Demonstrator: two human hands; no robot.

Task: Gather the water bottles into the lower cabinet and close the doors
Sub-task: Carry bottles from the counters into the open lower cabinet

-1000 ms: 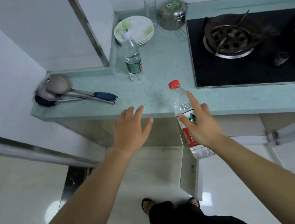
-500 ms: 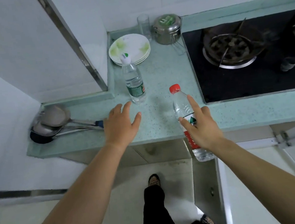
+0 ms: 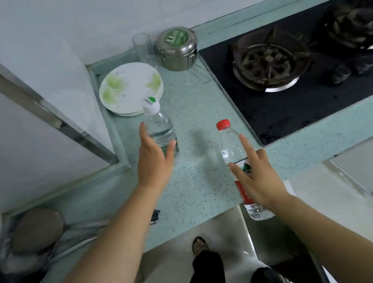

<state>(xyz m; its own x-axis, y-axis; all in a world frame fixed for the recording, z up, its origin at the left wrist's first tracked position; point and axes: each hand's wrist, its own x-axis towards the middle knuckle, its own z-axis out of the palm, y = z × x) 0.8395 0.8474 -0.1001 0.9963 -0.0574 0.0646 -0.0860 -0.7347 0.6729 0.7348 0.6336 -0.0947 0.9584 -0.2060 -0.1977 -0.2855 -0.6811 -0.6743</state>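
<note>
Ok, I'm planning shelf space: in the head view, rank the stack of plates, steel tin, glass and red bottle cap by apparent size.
1. stack of plates
2. steel tin
3. glass
4. red bottle cap
The cap, on the bottle in the right hand, is nearer the camera yet looks smallest.

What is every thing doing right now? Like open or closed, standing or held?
red-cap bottle: capped, held in the air by the right hand
white-cap bottle: capped, standing on the counter
left hand: open, spread around the white-cap bottle
plates: stacked
glass: upright
metal tin: lid on
burner: no flame
</note>
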